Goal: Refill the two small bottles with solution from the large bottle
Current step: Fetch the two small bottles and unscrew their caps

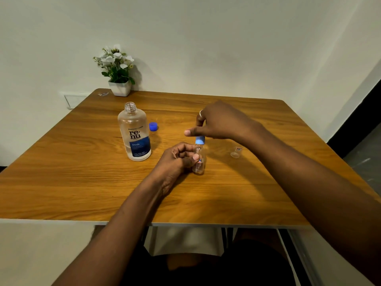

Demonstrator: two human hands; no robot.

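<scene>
Step in hand: cap work on one small bottle (200,168), standing upright at frame centre on the tabletop (206,199). One frame can't say whether the cap is coming off or going on.

Left hand (177,159): fingers curled tight round the bottle's body, thumb pressed on its front label, steadying it against the tabletop.

Right hand (218,122), just above: fingers curled down over the light blue cap (200,139), thumb jutting left past it. It looks like a twisting grip from the top, though the contact under the hand is mostly hidden.

The large bottle (135,135) is left of centre, upright and well apart from both hands. Its neck is open and its dark blue cap (153,126) lies just to its right. Liquid seems to show in its lower part only.

The second small bottle (236,151) is right of centre, beyond the right forearm, and nobody touches it. It is clear with no cap visible. Upright or tipped over, can't tell. The fill level in either small bottle is unreadable.

Next move, as a judgement:
- If the cap is coming off, set it down, bring the large bottle over and pour slowly, since the neck is narrow and a spill is likely.
- If the cap is going on, finish tightening it, then switch to the bottle on the right.

A flower pot (119,87) in the upper left is not involved.
</scene>
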